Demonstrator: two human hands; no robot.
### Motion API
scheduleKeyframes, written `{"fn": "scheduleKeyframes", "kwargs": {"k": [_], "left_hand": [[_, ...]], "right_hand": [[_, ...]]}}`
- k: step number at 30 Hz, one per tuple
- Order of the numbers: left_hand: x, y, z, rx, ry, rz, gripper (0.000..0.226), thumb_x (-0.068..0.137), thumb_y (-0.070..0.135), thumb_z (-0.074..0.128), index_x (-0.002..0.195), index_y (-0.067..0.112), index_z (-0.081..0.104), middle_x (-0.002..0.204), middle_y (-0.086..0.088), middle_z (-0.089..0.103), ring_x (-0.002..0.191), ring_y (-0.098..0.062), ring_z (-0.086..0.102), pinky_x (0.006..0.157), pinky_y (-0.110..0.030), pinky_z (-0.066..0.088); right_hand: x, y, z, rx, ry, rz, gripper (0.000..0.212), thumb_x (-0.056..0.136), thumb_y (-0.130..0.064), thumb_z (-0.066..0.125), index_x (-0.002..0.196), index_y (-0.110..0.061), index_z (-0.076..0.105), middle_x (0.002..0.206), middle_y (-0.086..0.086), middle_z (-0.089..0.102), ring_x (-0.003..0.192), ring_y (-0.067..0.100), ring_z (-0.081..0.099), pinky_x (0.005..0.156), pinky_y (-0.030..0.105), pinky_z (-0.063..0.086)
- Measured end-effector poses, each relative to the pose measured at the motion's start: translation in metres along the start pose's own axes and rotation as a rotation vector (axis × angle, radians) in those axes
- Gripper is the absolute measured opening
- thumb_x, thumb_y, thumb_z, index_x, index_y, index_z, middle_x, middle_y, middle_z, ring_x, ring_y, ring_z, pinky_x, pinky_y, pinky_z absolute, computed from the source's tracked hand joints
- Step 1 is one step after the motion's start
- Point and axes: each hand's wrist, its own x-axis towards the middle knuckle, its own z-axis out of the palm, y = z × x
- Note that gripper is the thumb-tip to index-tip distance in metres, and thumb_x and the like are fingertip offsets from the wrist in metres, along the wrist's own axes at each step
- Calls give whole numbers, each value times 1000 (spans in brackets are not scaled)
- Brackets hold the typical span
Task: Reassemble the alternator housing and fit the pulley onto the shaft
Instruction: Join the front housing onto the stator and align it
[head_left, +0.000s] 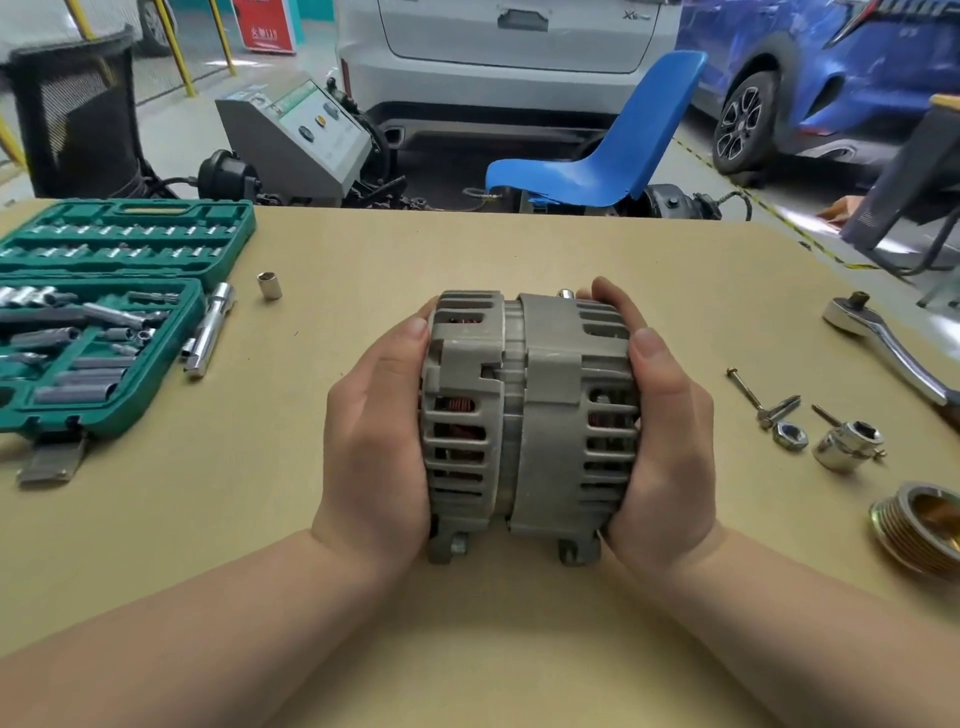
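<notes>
- Grey cast metal: the alternator housing (527, 421) lies on its side at the middle of the table (363, 260). I judge it heavy and rigid.
- My left hand (376, 441) and right hand (667, 441) cup its two ends, palms pressing inward, fingers curled round the rims.
- The ribbed shells look like good places to grip. Copper windings show through the slots, so I would keep fingertips out.
- Right of the housing lie the pulley (922, 525), a nut (789, 435), long bolts (748, 389), a socket (849, 444) and a ratchet (893, 345).
- Left of the housing sits a green socket case (104, 312).
- Beyond the housing, past the matt tan tabletop, I see a blue chair (602, 166) and parked cars.
</notes>
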Motion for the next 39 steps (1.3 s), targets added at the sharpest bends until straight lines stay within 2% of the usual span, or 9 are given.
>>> {"fn": "scheduleKeyframes", "kwargs": {"k": [12, 16, 20, 26, 29, 31, 33, 36, 39], "left_hand": [[3, 1, -1, 66, -2, -8, 38, 109, 46, 44, 102, 30, 79, 91, 5, 77, 90, -14, 73, 77, -22, 57], [4, 2, -2, 57, -43, -30, 42, 111, 47, 42, 105, 30, 80, 93, 5, 79, 91, -15, 75, 76, -22, 59], [11, 11, 0, 108, -52, -31, 52, 114, 39, 38, 84, 37, 80, 76, 12, 74, 73, -4, 71, 66, -16, 56], [41, 40, -9, 308, -73, -58, 52, 111, 45, 46, 70, 27, 73, 63, 6, 66, 58, -12, 64, 55, -22, 53], [46, 44, -9, 443, -80, -7, 48, 111, 45, 44, 87, 22, 79, 74, -3, 73, 70, -22, 71, 61, -36, 56], [44, 46, -3, 518, -109, 70, 39, 111, 45, 45, 98, 33, 80, 88, -6, 79, 84, -24, 76, 71, -44, 60], [44, 47, 7, 593, -119, 133, 33, 110, 44, 47, 97, 43, 78, 92, 0, 80, 86, -17, 76, 76, -40, 58], [46, 49, 25, 738, -159, 165, 28, 106, 48, 47, 106, 32, 71, 90, 6, 78, 84, -14, 72, 72, -39, 53], [46, 51, 33, 798, -179, 191, 23, 105, 48, 49, 100, 39, 69, 93, 11, 77, 88, -12, 71, 72, -36, 51]], "right_hand": [[8, 8, 0, 54, -63, 28, 56, 98, -51, 53, 142, -18, 64, 135, 15, 71, 128, 37, 66, 111, 64, 50], [9, 5, 1, 86, -57, 70, 54, 96, -52, 56, 140, -23, 66, 132, 12, 73, 124, 34, 70, 104, 56, 57], [15, 3, 9, 190, -37, 176, 46, 91, -51, 64, 131, -30, 73, 119, 10, 78, 114, 32, 75, 96, 50, 60], [13, 20, 31, 150, 4, 83, 55, 100, -56, 50, 148, -30, 59, 127, 2, 76, 122, 20, 72, 102, 40, 56], [23, 23, 25, 73, -24, 68, 55, 106, -49, 39, 147, -20, 60, 127, 4, 77, 124, 19, 70, 109, 42, 53], [29, 21, 12, -18, -37, 29, 53, 108, -44, 33, 141, -17, 65, 119, 0, 79, 118, 14, 71, 100, 26, 55], [31, 18, -2, -117, -42, 13, 53, 110, -41, 29, 134, -18, 71, 112, 0, 80, 112, 14, 72, 91, 19, 54], [31, 20, -19, -187, -15, 52, 53, 110, -41, 31, 129, -19, 74, 109, -2, 80, 108, 13, 72, 89, 28, 54], [29, 20, -26, -214, -21, 57, 48, 115, -33, 32, 126, -13, 74, 97, -14, 76, 95, 6, 68, 85, 26, 50]]}}
